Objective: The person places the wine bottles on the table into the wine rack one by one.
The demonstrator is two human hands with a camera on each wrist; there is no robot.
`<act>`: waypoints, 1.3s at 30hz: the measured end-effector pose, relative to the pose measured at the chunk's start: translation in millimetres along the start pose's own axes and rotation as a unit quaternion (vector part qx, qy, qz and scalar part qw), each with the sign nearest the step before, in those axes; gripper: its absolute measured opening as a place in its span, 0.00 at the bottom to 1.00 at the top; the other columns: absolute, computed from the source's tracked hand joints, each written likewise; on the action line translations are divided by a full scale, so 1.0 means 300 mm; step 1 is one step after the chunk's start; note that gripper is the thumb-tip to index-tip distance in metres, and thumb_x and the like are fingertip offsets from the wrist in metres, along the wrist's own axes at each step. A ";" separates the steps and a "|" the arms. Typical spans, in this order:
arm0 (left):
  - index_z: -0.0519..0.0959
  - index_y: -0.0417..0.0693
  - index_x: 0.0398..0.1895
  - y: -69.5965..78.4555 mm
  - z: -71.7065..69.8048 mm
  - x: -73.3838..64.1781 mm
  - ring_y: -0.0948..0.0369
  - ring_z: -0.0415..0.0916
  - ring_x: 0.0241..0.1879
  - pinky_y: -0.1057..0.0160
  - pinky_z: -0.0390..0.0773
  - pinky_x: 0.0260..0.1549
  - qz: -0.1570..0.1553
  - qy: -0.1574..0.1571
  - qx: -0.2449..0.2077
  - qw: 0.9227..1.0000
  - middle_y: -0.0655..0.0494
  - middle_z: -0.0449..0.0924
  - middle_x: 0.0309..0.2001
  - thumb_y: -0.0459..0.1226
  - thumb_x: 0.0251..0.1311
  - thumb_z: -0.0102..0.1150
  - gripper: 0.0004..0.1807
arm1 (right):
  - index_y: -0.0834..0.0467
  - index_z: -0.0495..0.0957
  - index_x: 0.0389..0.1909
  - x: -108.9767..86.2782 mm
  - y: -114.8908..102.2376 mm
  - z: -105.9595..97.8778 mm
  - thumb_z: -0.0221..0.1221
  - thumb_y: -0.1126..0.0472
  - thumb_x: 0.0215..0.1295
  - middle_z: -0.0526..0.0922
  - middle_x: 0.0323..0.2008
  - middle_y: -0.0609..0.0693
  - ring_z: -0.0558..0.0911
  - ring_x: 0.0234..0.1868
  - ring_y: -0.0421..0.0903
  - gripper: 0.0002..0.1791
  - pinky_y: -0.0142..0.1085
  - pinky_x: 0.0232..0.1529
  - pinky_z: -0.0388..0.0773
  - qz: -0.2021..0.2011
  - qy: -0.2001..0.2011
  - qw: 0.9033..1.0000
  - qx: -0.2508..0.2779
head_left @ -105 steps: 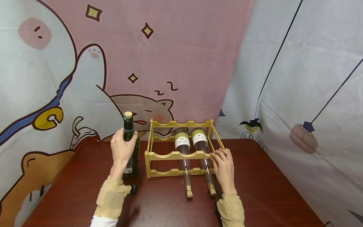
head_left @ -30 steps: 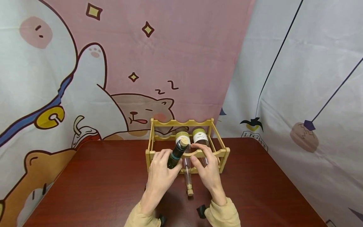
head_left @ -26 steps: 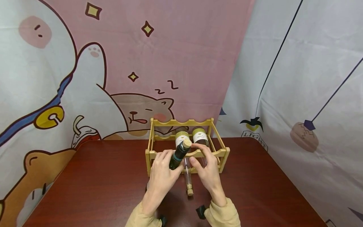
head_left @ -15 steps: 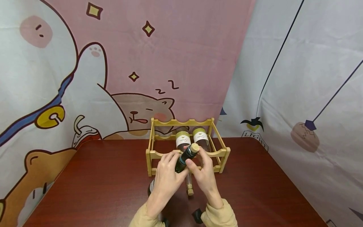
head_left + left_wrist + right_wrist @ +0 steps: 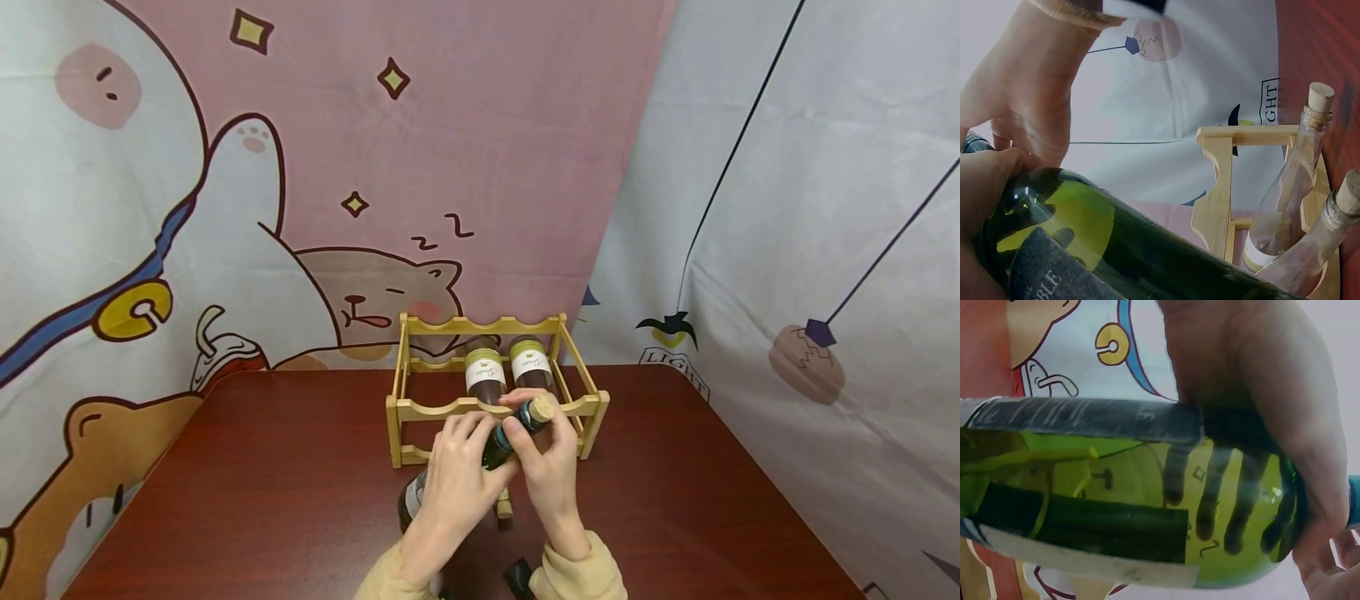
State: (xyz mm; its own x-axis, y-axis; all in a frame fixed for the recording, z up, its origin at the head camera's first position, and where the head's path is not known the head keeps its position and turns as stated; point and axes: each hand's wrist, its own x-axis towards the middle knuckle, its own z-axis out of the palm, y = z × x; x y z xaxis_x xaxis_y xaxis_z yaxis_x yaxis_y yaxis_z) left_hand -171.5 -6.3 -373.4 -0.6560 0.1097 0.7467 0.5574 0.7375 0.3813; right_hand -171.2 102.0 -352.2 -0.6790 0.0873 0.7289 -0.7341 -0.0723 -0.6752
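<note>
In the head view a green wine bottle [image 5: 497, 447] lies tilted, its corked neck up to the right and its labelled base down to the left. My left hand [image 5: 456, 479] grips it around the shoulder. The fingers of my right hand [image 5: 553, 479] hold the neck just below the cork [image 5: 542, 408]. Both hands are in front of a wooden wine rack [image 5: 420, 411]. Two clear bottles with cream-and-green labels, a left one [image 5: 485, 377] and a right one [image 5: 530, 362], lie in the rack, necks toward me. My hands hide most of their necks in the head view.
The rack stands near the back of a dark red wooden table [image 5: 262, 475]. Behind hangs a cartoon-printed cloth [image 5: 525, 167]. One clear bottle's cork [image 5: 504, 507] sticks out toward me below the hands. A black strap piece [image 5: 519, 577] shows by the right sleeve.
The green bottle has gone from upright left of the rack to tilted in front of it. My right hand left the rack's corner and now holds the neck, which has tipped further right and down.
</note>
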 end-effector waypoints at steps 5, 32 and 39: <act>0.82 0.49 0.39 0.007 0.009 -0.006 0.58 0.75 0.39 0.58 0.75 0.37 0.012 0.000 -0.002 1.000 0.56 0.82 0.38 0.46 0.39 0.74 0.21 | 0.74 0.71 0.38 0.002 -0.013 0.003 0.54 0.76 0.57 0.80 0.38 0.45 0.80 0.43 0.39 0.08 0.27 0.48 0.76 -0.002 0.015 1.000 0.007; 0.80 0.51 0.36 0.029 0.018 -0.023 0.59 0.73 0.40 0.60 0.73 0.36 0.071 0.000 0.015 0.997 0.58 0.79 0.38 0.42 0.34 0.75 0.21 | 0.60 0.67 0.23 0.002 -0.025 0.034 0.48 0.80 0.61 0.72 0.21 0.45 0.71 0.20 0.42 0.14 0.32 0.24 0.69 -0.039 0.081 0.980 0.179; 0.80 0.50 0.35 0.035 0.021 -0.021 0.59 0.73 0.42 0.58 0.75 0.38 0.089 -0.014 0.030 0.995 0.57 0.80 0.39 0.41 0.32 0.77 0.22 | 0.60 0.67 0.22 0.003 -0.028 0.034 0.47 0.82 0.60 0.71 0.20 0.47 0.69 0.18 0.43 0.15 0.35 0.21 0.66 -0.060 0.111 0.973 0.191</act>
State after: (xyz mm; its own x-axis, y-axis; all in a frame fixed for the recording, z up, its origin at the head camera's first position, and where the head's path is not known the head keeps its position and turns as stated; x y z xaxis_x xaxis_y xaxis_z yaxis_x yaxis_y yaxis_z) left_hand -164.8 5.0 -377.5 -0.5639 0.2611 0.7835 0.6358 0.7428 0.2100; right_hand -165.8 92.5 -344.7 -0.6020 0.3271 0.7284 -0.7851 -0.4088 -0.4653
